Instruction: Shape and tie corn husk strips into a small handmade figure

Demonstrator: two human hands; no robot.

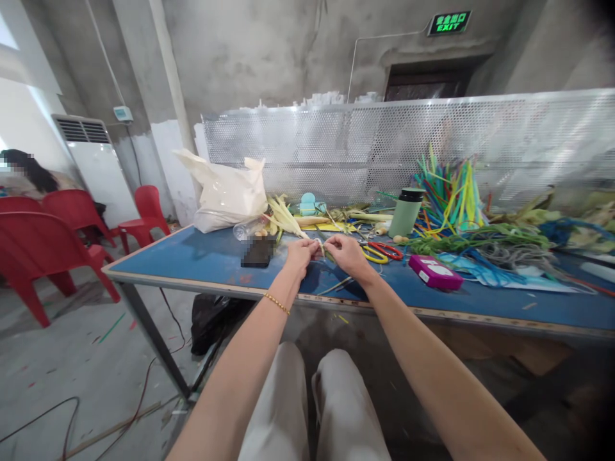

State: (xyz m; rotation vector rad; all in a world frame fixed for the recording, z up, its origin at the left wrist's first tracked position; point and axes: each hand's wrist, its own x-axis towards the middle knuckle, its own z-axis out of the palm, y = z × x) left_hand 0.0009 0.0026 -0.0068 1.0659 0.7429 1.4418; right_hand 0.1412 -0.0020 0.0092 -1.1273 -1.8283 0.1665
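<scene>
Red plastic chairs [43,240] stand at left on the grey floor [91,365]. The blue tabletop [192,246] lies open at its left corner, before a cream plastic bag [233,189]. Just inside the pale near edge [192,282], left hand [300,252] and right hand [348,252] pinch a small pale strip [322,248]. Rightward, a green black-lidded tumbler [405,216], a purple box [435,273] and tangled cords [514,250] crowd the surface.

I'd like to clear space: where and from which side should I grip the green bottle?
Likely around the middle of the green bottle, below its black lid, coming from the near side with the right hand. It stands upright with a roughly cylindrical body, and colourful strips crowd its right.
</scene>
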